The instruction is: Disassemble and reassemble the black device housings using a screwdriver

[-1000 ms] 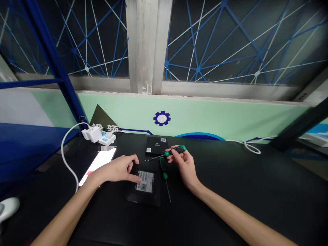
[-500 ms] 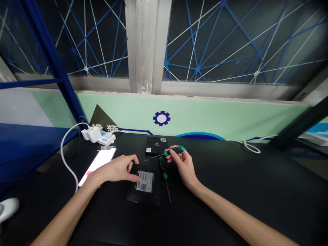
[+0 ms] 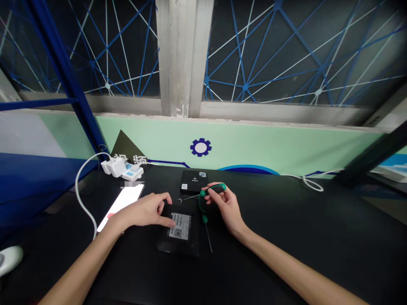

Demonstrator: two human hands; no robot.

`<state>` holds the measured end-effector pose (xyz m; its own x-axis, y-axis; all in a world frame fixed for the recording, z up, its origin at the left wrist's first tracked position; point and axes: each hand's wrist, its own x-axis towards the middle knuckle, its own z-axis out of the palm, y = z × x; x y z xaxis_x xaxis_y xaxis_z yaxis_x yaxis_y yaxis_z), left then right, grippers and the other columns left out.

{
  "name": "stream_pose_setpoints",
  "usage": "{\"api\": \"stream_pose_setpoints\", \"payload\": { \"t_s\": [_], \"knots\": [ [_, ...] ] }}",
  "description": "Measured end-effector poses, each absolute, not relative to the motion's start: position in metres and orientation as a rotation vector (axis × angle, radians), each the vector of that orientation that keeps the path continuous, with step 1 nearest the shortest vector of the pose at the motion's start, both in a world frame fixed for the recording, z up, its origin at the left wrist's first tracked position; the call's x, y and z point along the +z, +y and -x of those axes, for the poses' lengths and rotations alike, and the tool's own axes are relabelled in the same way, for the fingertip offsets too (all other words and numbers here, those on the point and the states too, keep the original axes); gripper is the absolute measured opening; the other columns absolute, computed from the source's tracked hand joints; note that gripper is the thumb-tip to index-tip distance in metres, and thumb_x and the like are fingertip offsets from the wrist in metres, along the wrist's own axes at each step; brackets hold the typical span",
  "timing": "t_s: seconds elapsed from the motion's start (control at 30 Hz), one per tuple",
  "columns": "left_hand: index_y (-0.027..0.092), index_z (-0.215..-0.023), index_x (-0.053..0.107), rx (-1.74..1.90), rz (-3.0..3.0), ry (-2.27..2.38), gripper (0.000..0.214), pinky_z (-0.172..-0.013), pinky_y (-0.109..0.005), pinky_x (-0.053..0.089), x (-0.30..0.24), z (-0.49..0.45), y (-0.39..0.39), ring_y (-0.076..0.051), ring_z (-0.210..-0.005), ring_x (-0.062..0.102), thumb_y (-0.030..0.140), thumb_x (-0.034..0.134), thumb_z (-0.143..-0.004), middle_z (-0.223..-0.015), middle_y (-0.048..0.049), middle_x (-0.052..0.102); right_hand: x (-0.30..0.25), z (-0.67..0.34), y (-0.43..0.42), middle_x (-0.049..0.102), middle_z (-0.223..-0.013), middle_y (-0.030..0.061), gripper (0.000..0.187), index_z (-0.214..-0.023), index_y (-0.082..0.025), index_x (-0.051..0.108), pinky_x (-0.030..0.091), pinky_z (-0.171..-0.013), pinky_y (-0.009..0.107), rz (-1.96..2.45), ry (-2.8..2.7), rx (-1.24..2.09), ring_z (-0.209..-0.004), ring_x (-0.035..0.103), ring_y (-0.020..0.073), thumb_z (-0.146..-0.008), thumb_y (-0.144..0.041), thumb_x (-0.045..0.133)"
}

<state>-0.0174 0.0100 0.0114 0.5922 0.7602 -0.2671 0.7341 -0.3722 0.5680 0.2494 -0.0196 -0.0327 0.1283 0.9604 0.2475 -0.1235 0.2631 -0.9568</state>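
My left hand (image 3: 146,209) lies on the left edge of a flat black device (image 3: 179,232) with a white label, its fingers curled over the top corner. My right hand (image 3: 224,205) pinches a green-and-black screwdriver (image 3: 208,191) whose thin shaft points left, its tip close to small screws (image 3: 181,199) lying on the black table (image 3: 286,237). A second green-handled screwdriver (image 3: 206,231) rests on the table beside the device's right edge. A smaller black box (image 3: 192,182) sits just behind.
A lit phone (image 3: 122,202) lies left of my left hand, with a white charger and power strip (image 3: 122,168) and white cable (image 3: 83,199) behind it. Another white cable (image 3: 310,181) lies at the far right. A white object (image 3: 9,258) sits at the left edge.
My right hand has lowered and shifted slightly left with the screwdriver, bringing its tip down toward the screws. My left hand has stayed on the device.
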Motion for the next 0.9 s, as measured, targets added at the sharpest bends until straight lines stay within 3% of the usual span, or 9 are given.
{"api": "stream_pose_setpoints", "payload": {
  "t_s": [0.9],
  "knots": [
    [0.024, -0.110, 0.056, 0.061, -2.175, 1.182, 0.061, -0.058, -0.025, 0.031, 0.0119, 0.0170, 0.0094, -0.014, -0.061, 0.045, 0.071, 0.071, -0.074, -0.069, 0.0075, 0.055, -0.0307, -0.2472, -0.0210, 0.078, -0.096, 0.0086, 0.040, -0.094, -0.020, 0.066, 0.056, -0.067, 0.030, 0.953, -1.119, 1.059, -0.071, 0.068, 0.0163, -0.073, -0.050, 0.083]
  ]
}}
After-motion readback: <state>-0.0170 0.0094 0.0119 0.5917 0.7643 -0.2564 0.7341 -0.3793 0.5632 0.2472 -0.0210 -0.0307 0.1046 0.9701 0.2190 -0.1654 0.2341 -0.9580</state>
